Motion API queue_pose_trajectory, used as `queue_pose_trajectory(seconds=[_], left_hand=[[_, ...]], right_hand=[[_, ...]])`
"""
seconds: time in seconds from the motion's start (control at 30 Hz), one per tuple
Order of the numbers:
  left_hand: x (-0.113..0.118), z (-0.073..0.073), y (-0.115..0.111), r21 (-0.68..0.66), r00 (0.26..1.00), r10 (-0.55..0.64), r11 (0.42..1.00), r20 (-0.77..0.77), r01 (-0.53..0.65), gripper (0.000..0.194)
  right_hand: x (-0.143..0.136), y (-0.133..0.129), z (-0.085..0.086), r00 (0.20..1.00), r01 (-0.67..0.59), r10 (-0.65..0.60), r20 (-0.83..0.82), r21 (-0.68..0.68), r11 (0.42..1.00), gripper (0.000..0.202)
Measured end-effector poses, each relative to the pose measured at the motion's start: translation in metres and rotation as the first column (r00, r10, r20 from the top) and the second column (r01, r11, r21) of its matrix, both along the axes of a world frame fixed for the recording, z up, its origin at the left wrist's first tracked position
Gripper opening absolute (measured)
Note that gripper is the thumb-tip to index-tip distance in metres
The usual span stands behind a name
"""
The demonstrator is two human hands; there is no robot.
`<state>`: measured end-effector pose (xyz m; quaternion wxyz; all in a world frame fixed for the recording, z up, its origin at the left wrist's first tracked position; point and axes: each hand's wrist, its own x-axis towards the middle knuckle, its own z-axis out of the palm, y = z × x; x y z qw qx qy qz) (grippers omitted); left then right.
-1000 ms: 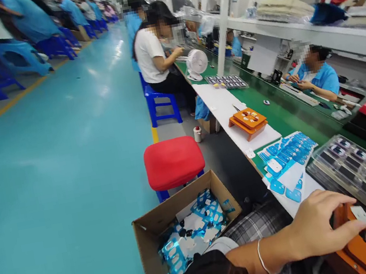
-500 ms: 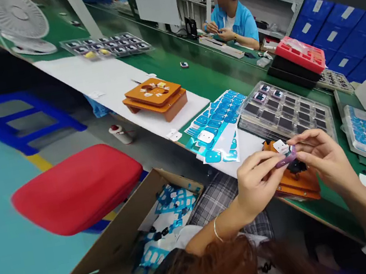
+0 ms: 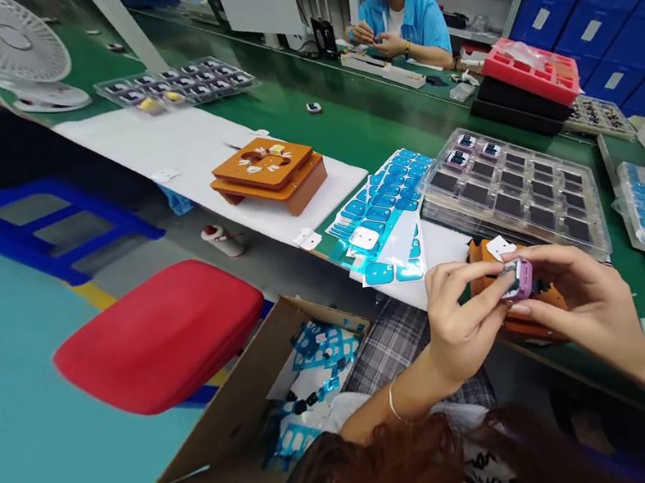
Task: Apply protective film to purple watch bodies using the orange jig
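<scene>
Between my two hands is a small purple-framed device case (image 3: pixel 522 279), tilted so that its dark inner side shows. The fingers of my left hand (image 3: pixel 461 317) press on its left side and face. My right hand (image 3: pixel 588 299) grips it from the right with thumb and fingertips. Just beneath and behind it stands an orange fixture block (image 3: pixel 480 253) with a white sticker piece (image 3: pixel 499 247) on top, partly hidden by my hands. Left of my hands lie sheets of blue film stickers (image 3: pixel 383 210). Behind them is a clear compartment tray (image 3: pixel 512 183) with several similar devices in its far-left pockets.
A second orange fixture (image 3: pixel 269 169) stands on white paper to the left. Below the bench edge are an open cardboard box (image 3: pixel 222 451) with film scraps and a red stool (image 3: pixel 158 337). A fan (image 3: pixel 17 45) and a co-worker (image 3: pixel 413 13) are farther back. A red tray (image 3: pixel 533 71) sits back right.
The purple device case has been turned, so its inner side and frame now show more. My fingers have shifted around it. The camera view has moved slightly.
</scene>
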<state>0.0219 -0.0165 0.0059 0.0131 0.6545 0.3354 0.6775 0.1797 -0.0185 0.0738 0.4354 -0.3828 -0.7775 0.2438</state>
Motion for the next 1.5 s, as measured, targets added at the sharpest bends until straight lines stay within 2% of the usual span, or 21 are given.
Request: queue_pose_trajectory(seconds=[0.13,0.2,0.27,0.37,0.43,0.5,0.6,0.8,1.03,1.23,1.5], left_hand=[[-0.003,0.003,-0.001,0.030,0.998,0.034,0.999,-0.055,-0.032,0.014],[-0.005,0.005,0.000,0.037,0.996,0.022,0.999,-0.088,-0.019,0.014],[-0.007,0.005,0.002,0.031,0.994,-0.024,0.999,-0.103,0.027,0.025],[-0.010,0.004,0.006,0.009,0.993,-0.062,0.998,-0.100,0.063,0.042],[-0.011,0.002,0.008,-0.022,0.994,-0.045,0.999,-0.096,0.043,0.042],[-0.012,-0.001,0.009,-0.073,0.995,-0.021,0.997,-0.103,0.013,0.040],[-0.012,-0.003,0.010,-0.152,0.990,-0.029,0.988,-0.138,0.008,0.038],[-0.010,-0.002,0.009,-0.233,0.986,-0.100,0.970,-0.132,0.067,0.033],[-0.009,-0.003,0.010,-0.260,0.985,-0.124,0.962,-0.121,0.089,0.033],[-0.011,-0.004,0.011,-0.274,0.985,-0.145,0.955,-0.096,0.114,0.029],[-0.011,-0.002,0.011,-0.293,0.983,-0.164,0.947,-0.086,0.133,0.027]], right_hand=[[0.000,-0.003,-0.004,0.997,0.010,-0.016,0.073,0.092,0.996,0.044],[0.003,-0.002,0.001,0.992,0.000,-0.018,0.121,0.149,0.989,0.046],[0.010,0.001,0.012,0.973,0.008,-0.053,0.223,0.197,0.980,0.043],[0.029,0.010,0.034,0.899,0.041,-0.140,0.415,0.238,0.970,0.037],[0.041,0.016,0.044,0.831,0.016,-0.142,0.537,0.232,0.973,0.034],[0.049,0.022,0.046,0.760,-0.034,-0.087,0.644,0.173,0.984,0.032],[0.049,0.029,0.041,0.677,-0.071,-0.023,0.736,0.097,0.993,0.030],[0.035,0.035,0.031,0.650,-0.123,0.018,0.760,0.083,0.989,0.025],[0.037,0.037,0.025,0.625,-0.140,0.018,0.781,0.089,0.986,0.028],[0.033,0.037,0.026,0.610,-0.168,0.014,0.792,0.112,0.979,0.027],[0.033,0.038,0.025,0.621,-0.146,0.009,0.784,0.105,0.984,0.026]])
